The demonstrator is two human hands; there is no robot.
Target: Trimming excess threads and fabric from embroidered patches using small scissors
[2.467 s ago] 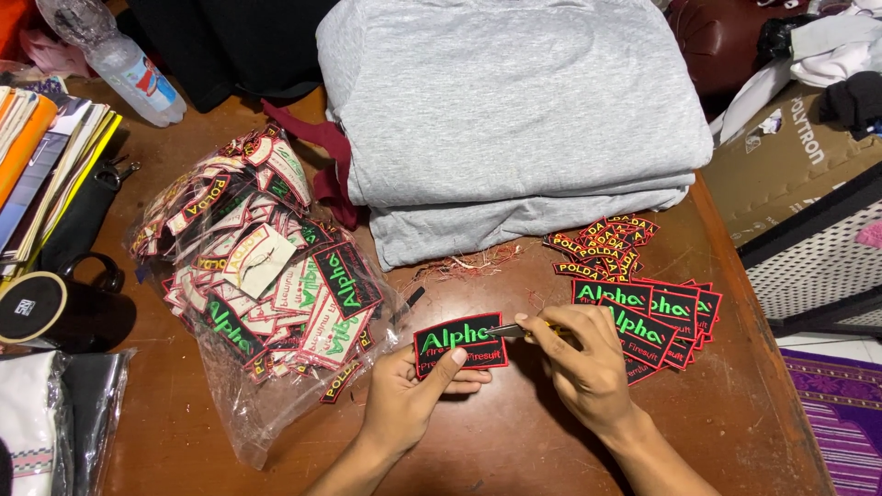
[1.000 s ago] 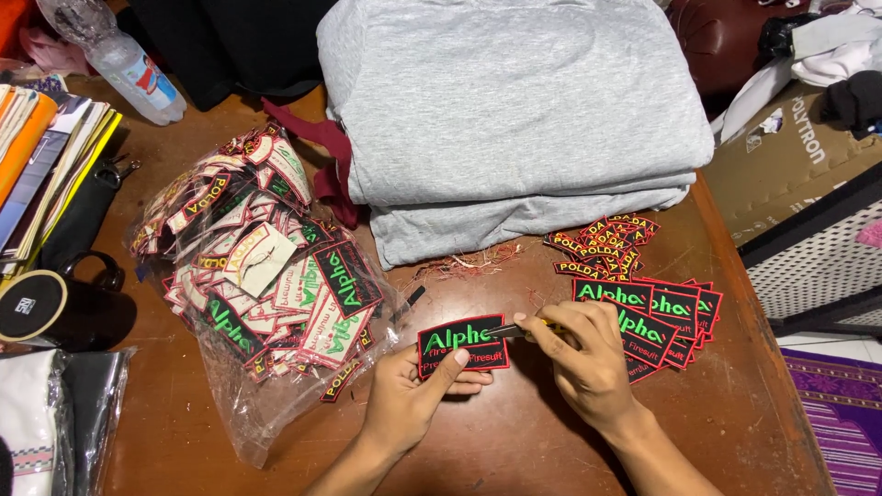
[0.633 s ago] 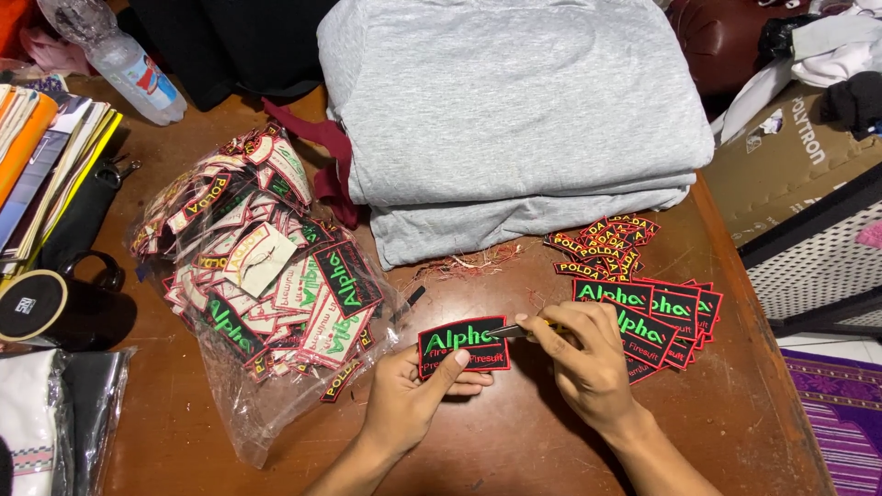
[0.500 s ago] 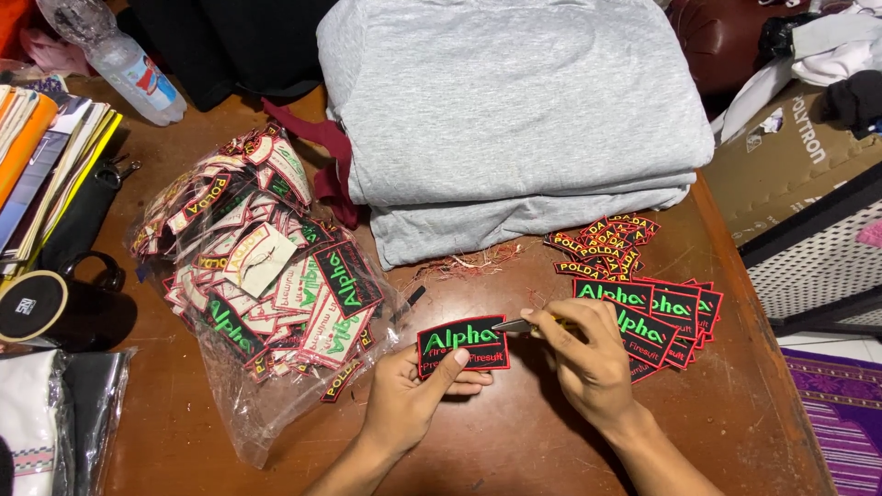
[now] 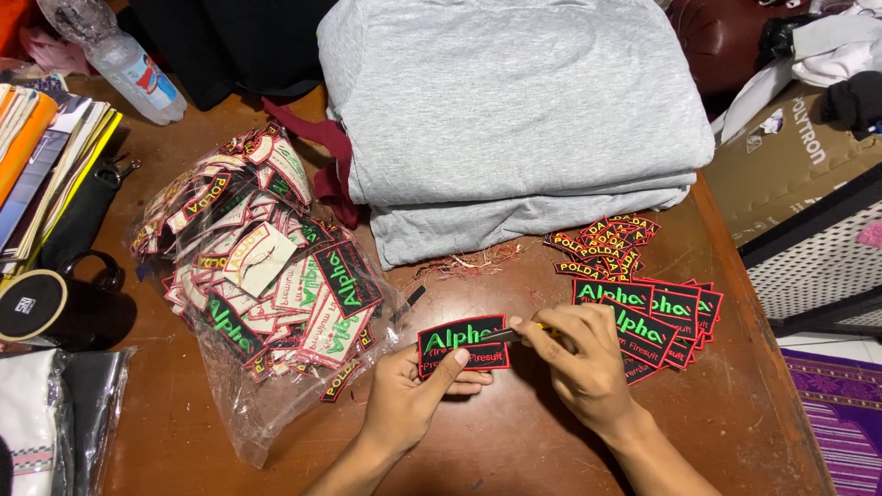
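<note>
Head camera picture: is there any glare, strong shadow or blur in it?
Head view: sharp overall, evenly lit; glare on the clear plastic bag of patches; soft shadows on the wooden table beside the left hand and the right hand; the black patch between them is in focus.

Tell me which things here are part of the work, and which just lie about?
In use: black patch in left hand; small tool in right hand; finished patches; bag of patches.
Lying about: grey cloth, bottle, mug, books.

Bright even overhead light, soft shadows under both hands, mild glare on plastic bag (image 5: 276,418), sharp focus throughout
</note>
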